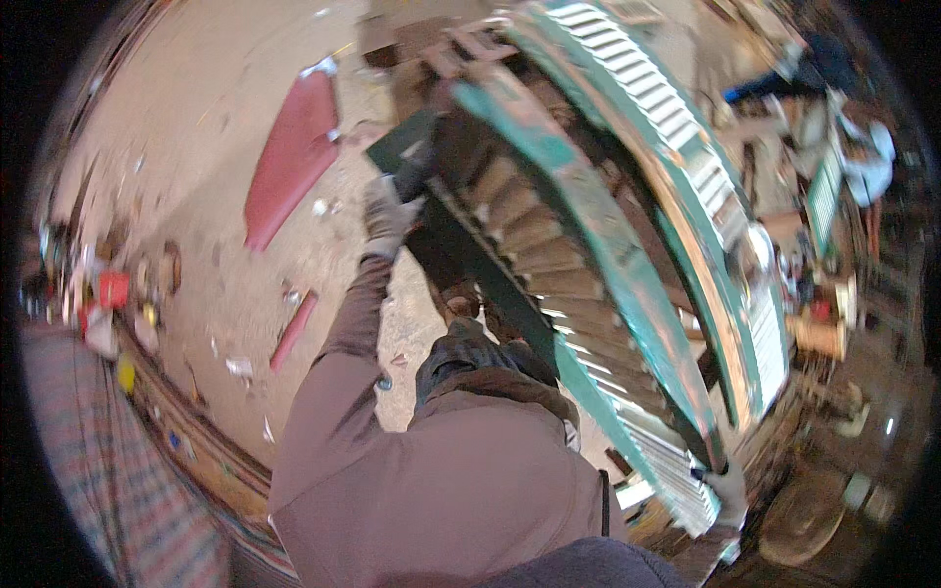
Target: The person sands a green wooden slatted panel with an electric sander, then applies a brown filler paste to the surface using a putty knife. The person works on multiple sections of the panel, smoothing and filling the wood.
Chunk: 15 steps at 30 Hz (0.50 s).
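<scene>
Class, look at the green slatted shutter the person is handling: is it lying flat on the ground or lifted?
Lifted: the left hand and right hand grip opposite ends of the green shutter.

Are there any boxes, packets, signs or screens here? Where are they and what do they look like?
No clear signs or screens.
Red boxy container: at the left edge on the floor, among blurred clutter.
Small yellow container: below it, by the striped rug.
Both are too blurred to tell more.
</scene>
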Tool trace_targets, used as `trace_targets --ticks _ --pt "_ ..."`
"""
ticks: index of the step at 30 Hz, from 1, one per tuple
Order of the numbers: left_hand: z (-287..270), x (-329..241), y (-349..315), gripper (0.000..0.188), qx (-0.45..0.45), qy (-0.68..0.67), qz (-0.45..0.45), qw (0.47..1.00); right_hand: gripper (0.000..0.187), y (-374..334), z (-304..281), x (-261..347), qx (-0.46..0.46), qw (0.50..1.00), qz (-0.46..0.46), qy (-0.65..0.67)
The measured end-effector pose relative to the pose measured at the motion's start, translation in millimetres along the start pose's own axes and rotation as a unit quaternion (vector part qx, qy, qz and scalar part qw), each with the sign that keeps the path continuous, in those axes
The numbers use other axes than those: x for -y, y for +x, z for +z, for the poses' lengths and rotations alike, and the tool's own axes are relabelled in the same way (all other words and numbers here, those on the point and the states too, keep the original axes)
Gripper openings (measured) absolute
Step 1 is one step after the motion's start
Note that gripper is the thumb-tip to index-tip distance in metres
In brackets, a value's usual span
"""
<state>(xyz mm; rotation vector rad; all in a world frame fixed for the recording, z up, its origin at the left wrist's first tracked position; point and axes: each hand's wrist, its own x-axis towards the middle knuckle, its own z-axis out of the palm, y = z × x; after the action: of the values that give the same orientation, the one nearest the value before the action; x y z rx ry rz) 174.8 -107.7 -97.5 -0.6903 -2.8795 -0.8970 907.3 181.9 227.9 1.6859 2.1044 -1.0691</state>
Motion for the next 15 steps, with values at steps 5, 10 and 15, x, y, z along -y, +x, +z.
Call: trace_targets --ticks 5,10,15 --pt "-22 -7 33 0.07 -0.149 0.021 0.15 0.977 0.092 3 -17 123 0.122 0.982 -0.002 -0.146" --pt "-157 -275 -19 0.051 -0.13 -0.261 0.307 0.906 0.098 28 -36 156 0.242 0.923 -0.072 -0.291" --pt "-157 -427 -86 0.046 0.204 -0.101 0.525 0.82 0.09 124 -53 123 0.43 0.874 -0.047 -0.22"
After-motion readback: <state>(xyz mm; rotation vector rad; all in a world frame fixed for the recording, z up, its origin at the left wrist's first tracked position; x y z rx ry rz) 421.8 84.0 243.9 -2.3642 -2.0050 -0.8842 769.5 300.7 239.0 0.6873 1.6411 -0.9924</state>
